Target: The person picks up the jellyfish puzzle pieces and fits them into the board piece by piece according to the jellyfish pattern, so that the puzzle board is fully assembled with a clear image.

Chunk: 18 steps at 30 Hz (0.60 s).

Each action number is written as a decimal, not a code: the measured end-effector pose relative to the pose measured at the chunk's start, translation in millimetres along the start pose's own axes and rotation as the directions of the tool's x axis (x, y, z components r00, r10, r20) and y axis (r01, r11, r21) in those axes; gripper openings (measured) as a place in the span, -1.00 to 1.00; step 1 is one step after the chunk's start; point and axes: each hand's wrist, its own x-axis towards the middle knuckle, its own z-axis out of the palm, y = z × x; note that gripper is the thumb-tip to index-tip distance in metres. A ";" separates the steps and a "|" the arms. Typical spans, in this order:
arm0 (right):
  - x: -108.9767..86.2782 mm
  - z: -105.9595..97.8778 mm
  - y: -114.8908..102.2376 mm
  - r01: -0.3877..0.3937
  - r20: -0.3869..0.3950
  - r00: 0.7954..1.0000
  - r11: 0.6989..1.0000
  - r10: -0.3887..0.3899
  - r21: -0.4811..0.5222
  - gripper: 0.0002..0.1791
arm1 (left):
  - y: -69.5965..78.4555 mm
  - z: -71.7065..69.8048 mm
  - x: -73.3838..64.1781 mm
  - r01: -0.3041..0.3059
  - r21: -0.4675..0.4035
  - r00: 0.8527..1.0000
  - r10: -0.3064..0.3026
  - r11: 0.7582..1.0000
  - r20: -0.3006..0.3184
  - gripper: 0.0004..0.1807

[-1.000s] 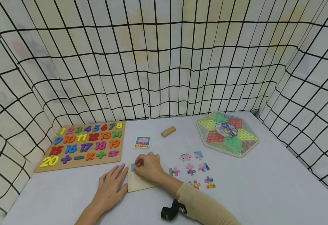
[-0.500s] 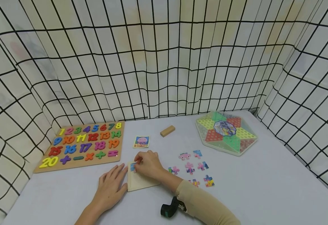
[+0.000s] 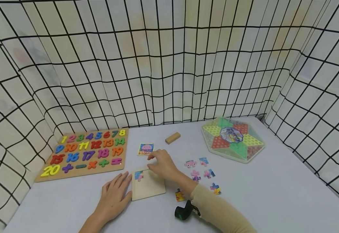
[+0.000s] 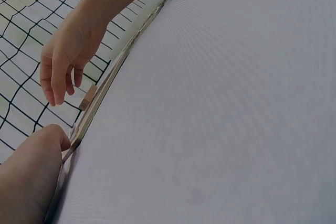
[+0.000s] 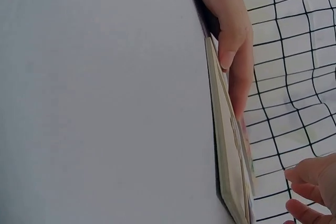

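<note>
A pale wooden puzzle tray (image 3: 150, 189) lies on the white table, with a blue and pink jigsaw piece (image 3: 138, 175) in its upper left corner. My left hand (image 3: 115, 192) rests flat on the table, its fingertips at the tray's left edge. Above the tray's upper right part hovers my right hand (image 3: 164, 166), fingers loosely bent, holding nothing. In the right wrist view the tray (image 5: 224, 145) shows edge-on beside the left hand. Several loose jigsaw pieces (image 3: 195, 175) lie to the right; a yellow piece (image 3: 180, 195) is near the right forearm, which hides part of that area.
A board of coloured numbers (image 3: 91, 150) lies at the left. Behind the tray are a small jellyfish picture card (image 3: 145, 149) and a wooden block (image 3: 173, 138). A hexagonal star-patterned game board (image 3: 233, 142) sits at the back right. Black-lined netting (image 3: 169, 71) encloses the table.
The right hand has let go of the jigsaw piece in the tray's corner and moved up and right. The left hand stays in place.
</note>
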 end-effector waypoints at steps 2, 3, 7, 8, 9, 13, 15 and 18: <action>-0.2 -3.4 3.8 -0.012 0.003 1.000 1.000 0.012 -0.010 -0.84 | 0.0 -0.1 0.0 0.001 0.002 1.000 -0.001 1.000 0.001 -0.40; -0.7 -5.5 5.7 -0.014 0.005 1.000 1.000 0.014 -0.009 -0.83 | 0.2 -0.3 0.0 0.000 0.004 1.000 0.000 1.000 0.002 -0.39; -4.2 -13.4 15.4 -0.010 0.013 1.000 1.000 0.010 0.006 -0.80 | 0.5 -0.6 0.2 -0.013 0.016 1.000 0.013 1.000 0.000 -0.37; -5.6 -15.3 18.4 -0.004 0.013 1.000 1.000 0.004 0.012 -0.79 | 0.4 -0.5 0.2 -0.017 0.017 1.000 0.018 1.000 -0.001 -0.37; -7.2 -17.5 21.5 0.003 0.015 1.000 1.000 -0.003 0.015 -0.78 | 0.4 -0.4 0.1 -0.022 0.017 1.000 0.022 1.000 -0.003 -0.37; -13.3 -24.8 33.6 0.014 0.026 1.000 1.000 -0.014 0.007 -0.76 | -0.2 0.3 -0.1 -0.029 0.021 1.000 0.030 0.999 -0.005 -0.35; -16.4 -28.2 39.3 0.012 0.031 0.999 1.000 -0.012 0.000 -0.74 | -0.4 0.6 -0.3 -0.029 0.024 1.000 0.029 0.999 -0.005 -0.35; -20.7 -33.3 47.2 0.017 0.033 0.999 1.000 -0.016 -0.012 -0.71 | -0.4 0.8 -0.8 -0.028 0.026 1.000 0.028 0.999 -0.004 -0.35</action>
